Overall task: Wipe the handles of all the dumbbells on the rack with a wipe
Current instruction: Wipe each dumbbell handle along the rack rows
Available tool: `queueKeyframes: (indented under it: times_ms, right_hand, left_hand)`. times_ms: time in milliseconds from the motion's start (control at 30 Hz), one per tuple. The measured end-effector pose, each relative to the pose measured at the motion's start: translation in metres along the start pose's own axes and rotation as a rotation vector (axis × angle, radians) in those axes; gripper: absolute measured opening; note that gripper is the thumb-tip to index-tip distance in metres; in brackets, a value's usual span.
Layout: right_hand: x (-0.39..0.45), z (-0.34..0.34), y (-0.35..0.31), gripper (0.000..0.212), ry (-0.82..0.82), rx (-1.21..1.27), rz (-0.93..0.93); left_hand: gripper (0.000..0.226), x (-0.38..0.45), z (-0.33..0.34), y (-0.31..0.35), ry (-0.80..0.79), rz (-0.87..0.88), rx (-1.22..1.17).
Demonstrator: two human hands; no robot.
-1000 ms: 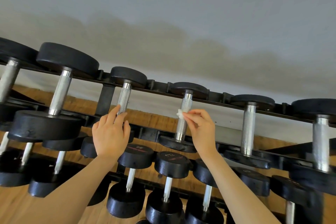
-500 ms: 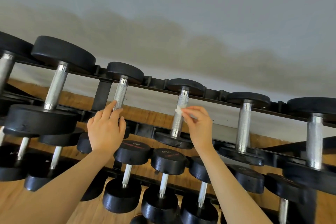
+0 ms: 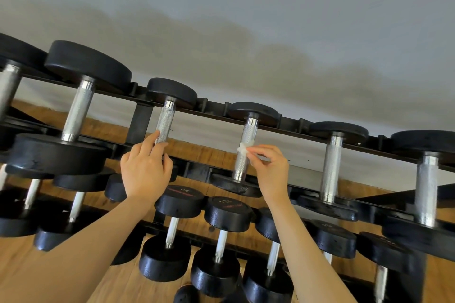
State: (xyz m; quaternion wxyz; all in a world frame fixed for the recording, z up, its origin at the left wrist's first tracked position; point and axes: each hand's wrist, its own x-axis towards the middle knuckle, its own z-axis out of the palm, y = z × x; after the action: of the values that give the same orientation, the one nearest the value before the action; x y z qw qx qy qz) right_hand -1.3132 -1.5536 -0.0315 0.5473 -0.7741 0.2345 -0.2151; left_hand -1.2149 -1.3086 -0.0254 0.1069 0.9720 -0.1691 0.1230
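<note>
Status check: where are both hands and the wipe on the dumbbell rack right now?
Right hand pinches wipe against a top-row handle. Left hand grips neighbouring handle. Nothing blocking.

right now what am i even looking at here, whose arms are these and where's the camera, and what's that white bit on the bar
These are a person's two bare arms, seen from a camera worn on their head, so you look out along the arms as they would. The wide lens bends the scene, which is why the grey wall seems to lean overhead.

In front is a black rack holding rows of dumbbells with black ends and metal handles, over a wooden floor.

The right hand pinches a small white wipe against the handle of one top-row dumbbell, partway along it. The left hand holds the lower part of the neighbouring handle on its left, fingers around the bar.

The job is cleaning every handle; which handles are already done cannot be told from the picture.
</note>
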Motion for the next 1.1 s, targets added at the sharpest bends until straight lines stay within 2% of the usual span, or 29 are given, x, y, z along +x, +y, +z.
queueKeyframes:
  times_ms: [100,233,333,400,567,733,800,967,1100]
  right_hand:
    - [-0.011,-0.003,0.001,0.017,-0.074,0.062,0.080]
    - [-0.017,-0.013,0.001,0.021,-0.206,0.025,0.153]
    - [-0.012,-0.013,-0.003,0.017,-0.165,0.060,0.165]
    - [-0.013,-0.011,-0.004,0.015,-0.154,0.080,0.175]
    - [-0.018,-0.014,-0.004,0.017,-0.286,0.036,0.253]
    - [-0.002,-0.009,-0.013,0.014,-0.140,0.020,0.202]
    - [0.000,-0.007,-0.015,0.014,-0.165,0.000,0.209]
    - [-0.009,-0.011,-0.016,0.012,-0.353,-0.175,0.207]
    - [-0.006,-0.005,-0.021,0.014,-0.250,-0.266,0.084]
  left_hand:
    - [0.026,0.000,0.001,-0.001,0.004,0.000,-0.002]
    - [0.031,0.000,0.002,-0.002,0.018,0.009,-0.008]
    - [0.039,0.000,0.001,-0.001,0.015,0.014,-0.024]
    - [0.038,0.000,0.001,-0.001,0.013,0.010,-0.031]
    - [0.026,-0.001,0.003,-0.002,0.005,0.002,-0.026]
    - [0.034,0.000,0.004,-0.003,0.023,0.020,-0.017]
    - [0.037,0.000,0.003,-0.003,0.025,0.021,-0.022]
    - [0.037,0.001,0.004,-0.003,0.015,0.013,-0.032]
    - [0.036,0.000,0.005,-0.004,0.013,0.015,-0.026]
